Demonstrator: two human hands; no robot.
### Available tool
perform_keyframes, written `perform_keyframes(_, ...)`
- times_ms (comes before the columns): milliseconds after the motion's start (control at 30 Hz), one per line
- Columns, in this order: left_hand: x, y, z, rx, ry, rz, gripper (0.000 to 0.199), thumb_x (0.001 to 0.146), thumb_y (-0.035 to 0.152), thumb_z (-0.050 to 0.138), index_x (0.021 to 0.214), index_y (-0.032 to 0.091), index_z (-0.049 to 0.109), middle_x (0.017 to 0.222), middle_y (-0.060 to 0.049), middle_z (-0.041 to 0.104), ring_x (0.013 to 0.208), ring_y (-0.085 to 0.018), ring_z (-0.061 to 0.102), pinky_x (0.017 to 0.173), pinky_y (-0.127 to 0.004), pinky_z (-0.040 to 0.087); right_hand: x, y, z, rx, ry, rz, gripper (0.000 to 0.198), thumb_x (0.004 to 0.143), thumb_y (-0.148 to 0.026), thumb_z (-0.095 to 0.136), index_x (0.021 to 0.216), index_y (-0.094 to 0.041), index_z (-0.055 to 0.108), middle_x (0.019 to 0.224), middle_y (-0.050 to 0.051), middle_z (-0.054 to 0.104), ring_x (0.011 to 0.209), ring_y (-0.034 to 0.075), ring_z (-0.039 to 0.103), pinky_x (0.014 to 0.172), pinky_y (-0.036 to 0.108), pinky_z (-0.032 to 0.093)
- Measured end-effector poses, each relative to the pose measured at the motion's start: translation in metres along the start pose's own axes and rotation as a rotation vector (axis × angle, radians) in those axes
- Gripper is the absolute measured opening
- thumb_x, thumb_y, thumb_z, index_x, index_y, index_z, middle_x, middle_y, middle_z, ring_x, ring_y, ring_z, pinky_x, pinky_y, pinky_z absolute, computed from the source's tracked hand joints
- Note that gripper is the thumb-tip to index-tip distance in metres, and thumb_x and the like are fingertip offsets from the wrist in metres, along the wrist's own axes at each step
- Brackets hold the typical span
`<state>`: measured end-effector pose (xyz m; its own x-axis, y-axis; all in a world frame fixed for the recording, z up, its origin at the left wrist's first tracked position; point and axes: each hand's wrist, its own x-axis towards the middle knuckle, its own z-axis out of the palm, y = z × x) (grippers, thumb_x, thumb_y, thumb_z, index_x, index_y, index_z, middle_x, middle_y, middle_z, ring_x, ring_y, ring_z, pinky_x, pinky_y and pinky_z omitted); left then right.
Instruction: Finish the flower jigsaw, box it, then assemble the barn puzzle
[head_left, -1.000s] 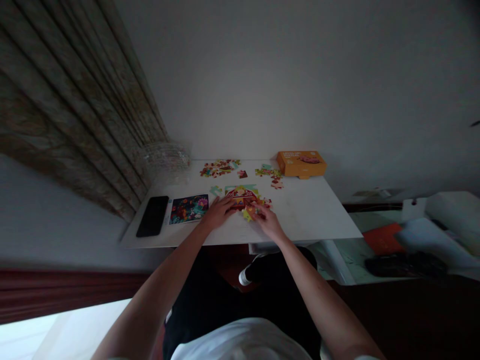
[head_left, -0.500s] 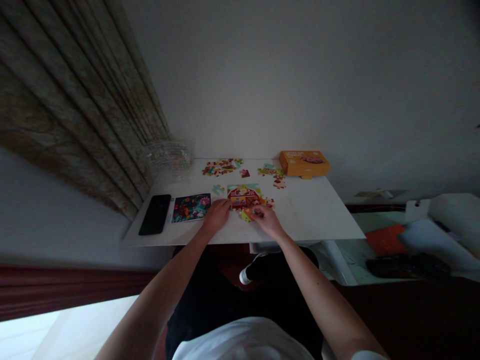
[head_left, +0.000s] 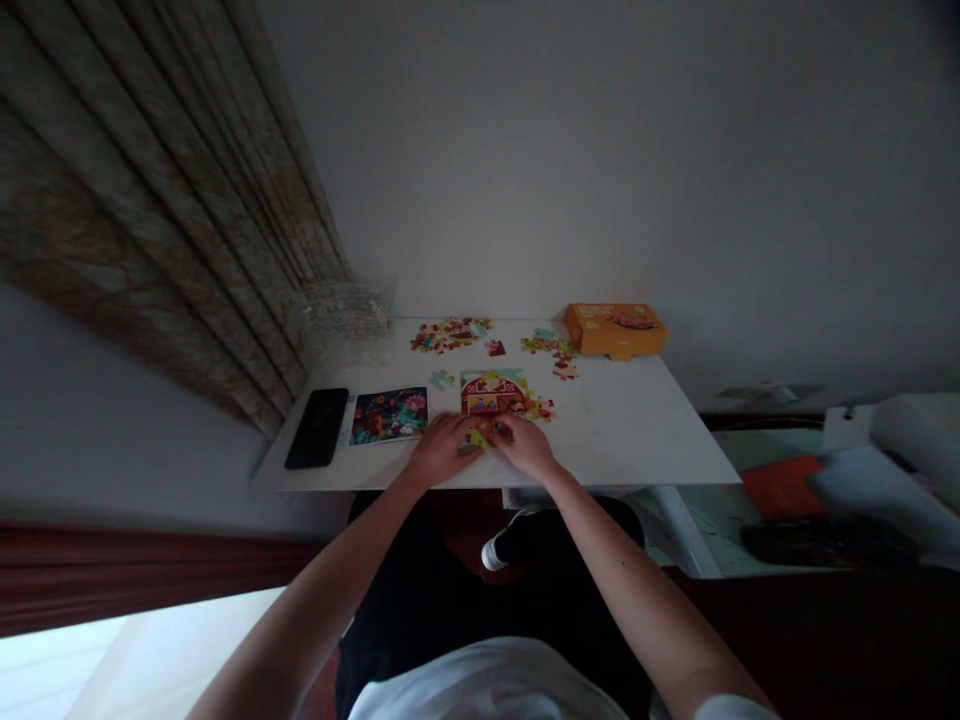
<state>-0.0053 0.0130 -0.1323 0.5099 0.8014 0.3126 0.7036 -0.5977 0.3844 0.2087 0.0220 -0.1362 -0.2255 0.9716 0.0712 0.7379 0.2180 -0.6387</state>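
Note:
A partly joined jigsaw puzzle [head_left: 495,386] with a red barn picture lies near the front of the white table. Just below it, a few yellow-green and orange puzzle pieces [head_left: 478,437] sit between my hands. My left hand [head_left: 441,450] has its fingers along their left and upper side and its thumb below, closed about them. From the right, my right hand [head_left: 525,445] pinches at the same pieces with curled fingers, which partly hide them. A loose pale green piece [head_left: 442,379] lies left of the barn.
Loose puzzle pieces lie in a pile [head_left: 450,335] at the back and in a group [head_left: 551,345] beside an orange box [head_left: 616,330]. A colourful picture sheet [head_left: 388,415] and black phone [head_left: 317,428] are at left. Bubble wrap [head_left: 349,320] stands by the curtain [head_left: 187,200].
My left hand has moved down and right, from the puzzle's left edge to the pieces below it. My right hand has shifted slightly downward. The view has moved a little.

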Motion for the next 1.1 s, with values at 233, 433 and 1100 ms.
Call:
perform_keyframes(233,0.0,-0.003,-0.001,-0.009,0.023,0.008,0.044,0.089,0.031,0.076,0.131,0.025,0.065,0.135,-0.01,0.069,0.126,-0.028,0.062,0.111,-0.05,0.045,0.004,-0.002,0.002,0.016,0.001,-0.047,0.022,0.09,-0.024,0.068,0.11,-0.027,0.075,0.099,0.005,0.078,0.084,0.021,0.068,0.075,0.03,0.048)
perform_keyframes(433,-0.001,-0.004,-0.001,-0.029,-0.003,0.018,0.043,0.093,0.033,0.074,0.134,0.028,0.064,0.133,-0.008,0.07,0.123,-0.027,0.064,0.109,-0.049,0.047,0.006,0.004,0.004,0.211,-0.006,0.005,0.014,0.086,-0.023,0.071,0.099,-0.024,0.075,0.089,0.003,0.077,0.075,0.018,0.068,0.071,0.029,0.05)
perform_keyframes(1100,0.002,-0.003,0.001,-0.017,-0.092,0.078,0.039,0.099,0.028,0.062,0.138,0.033,0.066,0.145,-0.007,0.064,0.138,-0.027,0.056,0.119,-0.054,0.04,-0.013,0.006,-0.01,-0.063,0.164,-0.163,0.023,0.093,-0.03,0.068,0.114,-0.027,0.076,0.122,0.01,0.073,0.118,0.03,0.063,0.104,0.047,0.049)
